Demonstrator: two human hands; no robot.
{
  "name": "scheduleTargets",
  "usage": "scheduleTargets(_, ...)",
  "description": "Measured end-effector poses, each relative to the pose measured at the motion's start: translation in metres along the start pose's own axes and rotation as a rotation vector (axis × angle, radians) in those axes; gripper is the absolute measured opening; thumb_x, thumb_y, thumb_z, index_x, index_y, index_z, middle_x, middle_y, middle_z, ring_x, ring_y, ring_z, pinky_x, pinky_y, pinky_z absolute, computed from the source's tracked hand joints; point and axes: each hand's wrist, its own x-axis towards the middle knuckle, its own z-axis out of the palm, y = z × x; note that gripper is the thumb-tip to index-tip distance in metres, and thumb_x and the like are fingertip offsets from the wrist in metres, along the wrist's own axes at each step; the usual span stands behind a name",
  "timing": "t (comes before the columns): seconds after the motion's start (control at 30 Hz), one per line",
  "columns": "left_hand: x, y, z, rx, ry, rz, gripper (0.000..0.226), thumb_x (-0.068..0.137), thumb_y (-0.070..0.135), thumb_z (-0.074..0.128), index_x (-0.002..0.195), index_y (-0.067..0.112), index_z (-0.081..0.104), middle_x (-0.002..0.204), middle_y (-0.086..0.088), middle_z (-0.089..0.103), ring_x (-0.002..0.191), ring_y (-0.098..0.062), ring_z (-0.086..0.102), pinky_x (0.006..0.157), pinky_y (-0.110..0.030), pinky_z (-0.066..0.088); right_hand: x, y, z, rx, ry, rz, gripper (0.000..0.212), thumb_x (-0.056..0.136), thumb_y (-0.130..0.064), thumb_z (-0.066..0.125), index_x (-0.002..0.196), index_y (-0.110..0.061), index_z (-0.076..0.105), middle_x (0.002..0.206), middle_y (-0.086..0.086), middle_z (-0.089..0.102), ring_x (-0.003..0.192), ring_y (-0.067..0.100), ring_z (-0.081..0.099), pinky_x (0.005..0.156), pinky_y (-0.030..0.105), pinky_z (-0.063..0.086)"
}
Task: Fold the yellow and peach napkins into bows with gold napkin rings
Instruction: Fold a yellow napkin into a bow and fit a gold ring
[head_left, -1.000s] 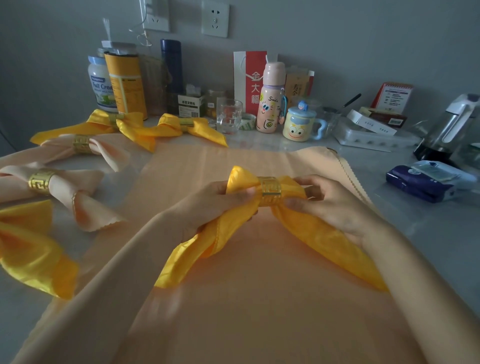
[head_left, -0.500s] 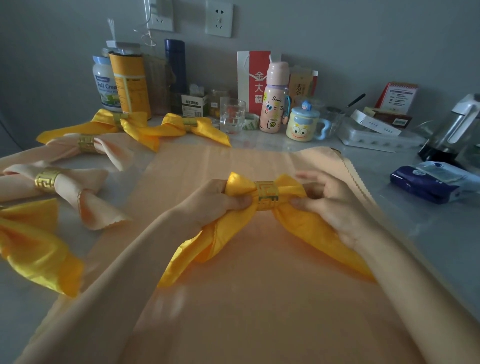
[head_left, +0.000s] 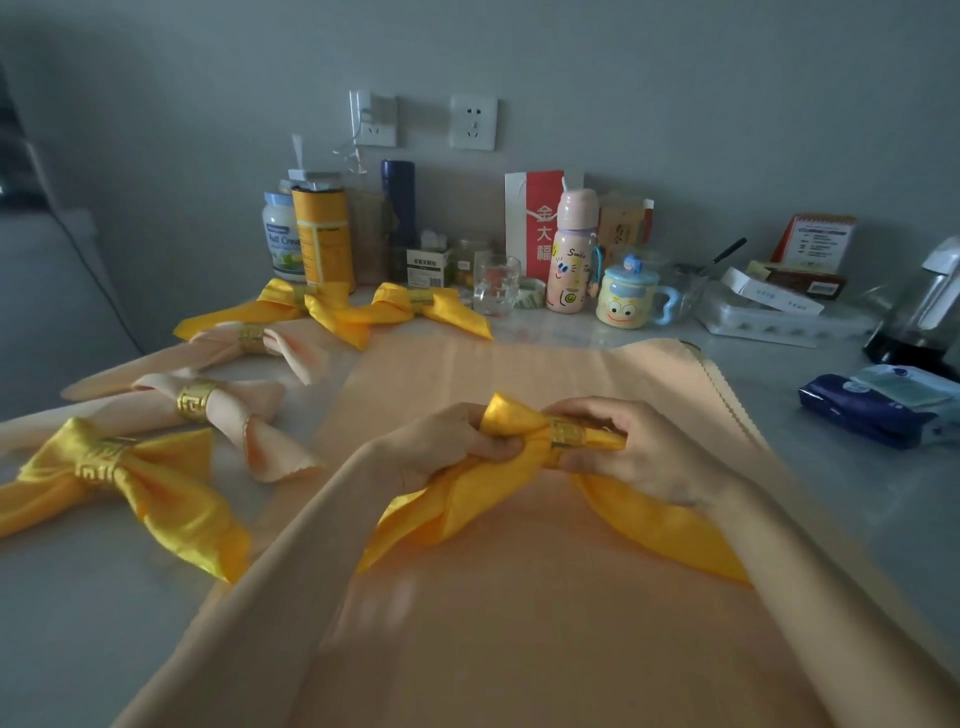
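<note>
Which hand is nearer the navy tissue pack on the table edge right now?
Right. The right hand grips the yellow napkin at its gold ring, on the side facing the navy tissue pack. The left hand pinches the napkin's other loop, farther away.

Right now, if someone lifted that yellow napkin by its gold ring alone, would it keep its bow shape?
Probably not fully. The yellow napkin looks thin and floppy: its tails droop from both hands onto the peach cloth. Its sheen suggests slippery fabric, so the gold ring might slide unless it sits snug.
</note>
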Motion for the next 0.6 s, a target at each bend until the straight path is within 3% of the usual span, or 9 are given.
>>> scheduleTargets(0.17,0.004,0.015,0.002,0.06,0.147,0.058,0.01,0.089,0.006,0.058,0.097,0.01,0.063,0.072,0.003,0.067,0.058,-0.004,0.064,0.056,-0.018,0.052,0.012,0.0,-0.001,-0.062,0.176,0.029,0.052,0.07,-0.027,0.081,0.117,-0.021,0.06,0.117,-0.004,0.062,0.108,0.011,0.057,0.097,0.035,0.047)
scheduleTargets(0.23,0.0,0.024,-0.001,0.086,0.18,0.082,0.012,0.089,0.007,0.059,0.101,0.009,0.063,0.078,-0.001,0.068,0.063,-0.008,0.066,0.06,-0.02,0.055,0.015,-0.007,-0.006,0.022,0.148,0.154,0.07,0.065,-0.038,0.081,0.127,-0.023,0.051,0.124,-0.004,0.056,0.112,0.013,0.055,0.098,0.035,0.046)
scheduleTargets(0.3,-0.007,0.03,-0.005,0.065,0.157,0.09,0.016,0.091,0.007,0.057,0.106,0.006,0.061,0.087,-0.008,0.069,0.075,-0.016,0.068,0.066,-0.025,0.057,0.018,-0.012,-0.011,0.254,0.046,0.305,0.081,0.059,-0.043,0.081,0.129,-0.019,0.049,0.122,0.005,0.061,0.107,0.023,0.06,0.093,0.04,0.05)
scheduleTargets(0.37,-0.014,0.032,-0.008,0.043,0.126,0.09,0.019,0.092,0.007,0.054,0.11,0.005,0.059,0.097,-0.013,0.068,0.085,-0.024,0.068,0.07,-0.03,0.058,0.019,-0.022,-0.013,0.431,-0.068,0.381,0.062,0.064,-0.032,0.076,0.12,-0.011,0.059,0.11,0.016,0.068,0.096,0.031,0.066,0.08,0.038,0.056)
scheduleTargets(0.47,-0.024,0.03,-0.013,-0.019,0.126,0.098,0.016,0.093,0.005,0.052,0.108,0.005,0.057,0.092,-0.012,0.067,0.075,-0.019,0.07,0.062,-0.027,0.057,0.023,-0.032,-0.008,0.429,-0.086,0.369,0.051,0.062,-0.029,0.073,0.109,-0.009,0.066,0.099,0.014,0.072,0.083,0.024,0.067,0.067,0.03,0.055)
scheduleTargets(0.6,-0.034,0.029,-0.021,-0.045,0.156,0.089,0.013,0.092,0.007,0.054,0.103,0.007,0.06,0.089,-0.011,0.069,0.074,-0.018,0.07,0.061,-0.027,0.057,0.022,-0.037,-0.006,0.509,-0.092,0.397,0.048,0.062,-0.024,0.073,0.106,-0.006,0.067,0.099,0.014,0.071,0.077,0.022,0.066,0.068,0.032,0.056)
